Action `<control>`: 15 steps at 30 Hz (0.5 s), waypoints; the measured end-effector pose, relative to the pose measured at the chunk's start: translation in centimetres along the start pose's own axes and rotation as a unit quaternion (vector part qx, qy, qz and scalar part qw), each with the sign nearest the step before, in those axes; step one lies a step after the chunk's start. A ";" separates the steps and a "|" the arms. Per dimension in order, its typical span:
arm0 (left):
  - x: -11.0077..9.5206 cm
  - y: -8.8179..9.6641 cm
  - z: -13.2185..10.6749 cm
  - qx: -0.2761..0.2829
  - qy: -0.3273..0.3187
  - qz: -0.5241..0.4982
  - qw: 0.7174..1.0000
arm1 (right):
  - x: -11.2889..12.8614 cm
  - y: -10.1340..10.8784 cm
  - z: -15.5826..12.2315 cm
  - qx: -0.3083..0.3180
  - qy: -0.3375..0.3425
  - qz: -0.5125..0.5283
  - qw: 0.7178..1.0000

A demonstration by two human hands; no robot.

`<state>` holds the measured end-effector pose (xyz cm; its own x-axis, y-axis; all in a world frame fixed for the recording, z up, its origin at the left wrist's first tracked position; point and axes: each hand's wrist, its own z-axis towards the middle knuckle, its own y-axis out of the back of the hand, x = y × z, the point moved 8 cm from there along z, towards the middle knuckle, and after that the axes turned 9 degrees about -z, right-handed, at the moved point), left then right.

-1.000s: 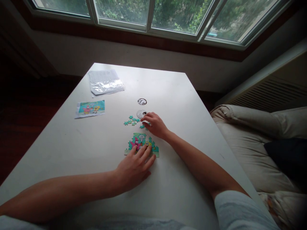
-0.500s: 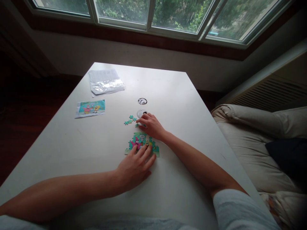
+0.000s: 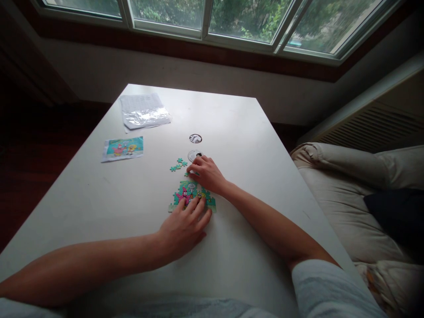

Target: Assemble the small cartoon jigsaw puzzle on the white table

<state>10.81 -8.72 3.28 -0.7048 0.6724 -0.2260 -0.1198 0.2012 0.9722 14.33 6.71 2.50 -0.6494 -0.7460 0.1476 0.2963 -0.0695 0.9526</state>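
Fitting stage: left hand (image 3: 183, 227) spread flat on puzzle (image 3: 191, 191); right hand (image 3: 206, 173) at loose piece (image 3: 187, 174) (grip indiscernible), needing alignment at far edge.

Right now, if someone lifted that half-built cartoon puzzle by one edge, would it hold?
Probably not: the puzzle is thin interlocked pieces with a ragged edge, so it would likely sag and split. It looks light; the left hand resting on it may be stopping it sliding on the smooth table.

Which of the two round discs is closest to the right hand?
The clear disc, just at the right hand's fingertips. The dark disc lies farther toward the window, apart from the hand.
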 end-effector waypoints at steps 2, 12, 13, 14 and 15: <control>0.1 0.1 0.0 0.005 0.010 0.000 1.000 | 0.0 0.0 0.1 0.004 -0.004 -0.004 1.000; 0.5 0.2 -0.3 0.018 0.038 0.005 0.999 | -0.1 -0.2 0.2 0.001 0.000 -0.008 1.000; 0.5 0.2 -0.3 0.018 0.037 0.006 0.999 | 0.0 -0.1 0.1 -0.001 0.007 -0.004 1.000; 0.5 0.3 -0.3 0.018 0.037 0.006 0.999 | 0.2 0.0 0.0 -0.003 0.016 0.001 1.000; 0.5 0.3 -0.3 0.018 0.038 0.007 0.999 | 0.4 0.2 -0.1 -0.006 0.025 0.007 1.000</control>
<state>10.20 -8.50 3.49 -0.7572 0.6201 -0.2052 -0.0851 0.2178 0.9723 14.21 6.38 2.71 -0.6093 -0.7791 0.1472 0.3135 -0.0661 0.9473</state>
